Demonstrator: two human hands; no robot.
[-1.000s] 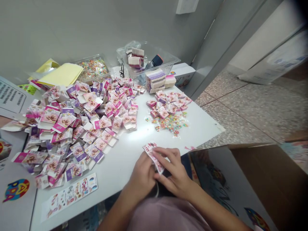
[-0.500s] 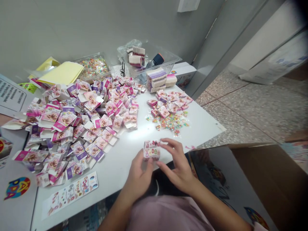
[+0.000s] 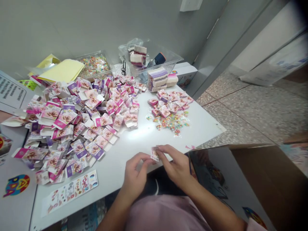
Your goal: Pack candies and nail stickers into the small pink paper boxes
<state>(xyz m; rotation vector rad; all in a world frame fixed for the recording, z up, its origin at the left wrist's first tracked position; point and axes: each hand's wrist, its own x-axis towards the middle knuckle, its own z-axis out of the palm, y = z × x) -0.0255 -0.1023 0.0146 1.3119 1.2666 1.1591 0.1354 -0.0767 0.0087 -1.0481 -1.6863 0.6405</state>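
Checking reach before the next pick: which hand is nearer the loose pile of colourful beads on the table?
The right. The right hand sits just below the colourful beads, pinching a small box; the left hand lies farther down and to the left.

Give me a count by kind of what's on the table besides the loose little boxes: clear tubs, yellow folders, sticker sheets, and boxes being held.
Clear tubs: 2
Yellow folders: 1
Sticker sheets: 1
Held box: 1, pinched between left hand and right hand
Total: 5
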